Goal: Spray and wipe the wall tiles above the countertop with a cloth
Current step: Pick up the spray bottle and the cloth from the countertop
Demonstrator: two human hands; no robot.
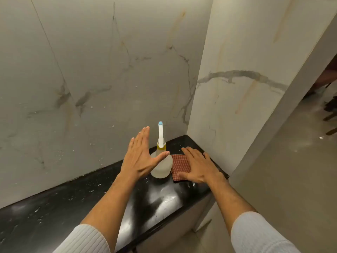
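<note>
Spray bottle [162,162]: we see it standing upright on the black countertop [73,203], near the inner corner where the two tiled walls meet. Its body is translucent and rounded, with a yellowish collar at the neck.
Bottle long axis: vertical. The base sits on the stone and the neck points up.
Spray head [160,134]: a narrow white part with a light blue tip, seen end-on or edge-on, so it reads as a thin upright strip. We cannot tell which way the nozzle faces.
Cloth [179,166]: a red-brown checked cloth, folded into a rough rectangle, lying flat on the countertop just right of the bottle. Its long axis runs from the counter's front edge toward the back wall.
Left hand [140,157]: we see it open, with the fingers [141,137] straight, held together and pointing up toward the wall. The thumb is spread to the right and crosses in front of the bottle's shoulder. The hand is just beside the bottle; we cannot tell whether the palm or thumb touches it. It is not closed round anything.
Right hand [199,166]: open and flat, palm down, fingers extended toward the back wall. It rests on the right part of the cloth, with the thumb lying along the cloth's near edge. It is pressing, not gripping.
Wall tiles [102,73]: large pale marble-look tiles with grey and tan veins. We note small droplets or specks on the lower part of the back wall, left of the bottle.
Sleeves [83,240]: white ribbed, pushed up both forearms.
</note>
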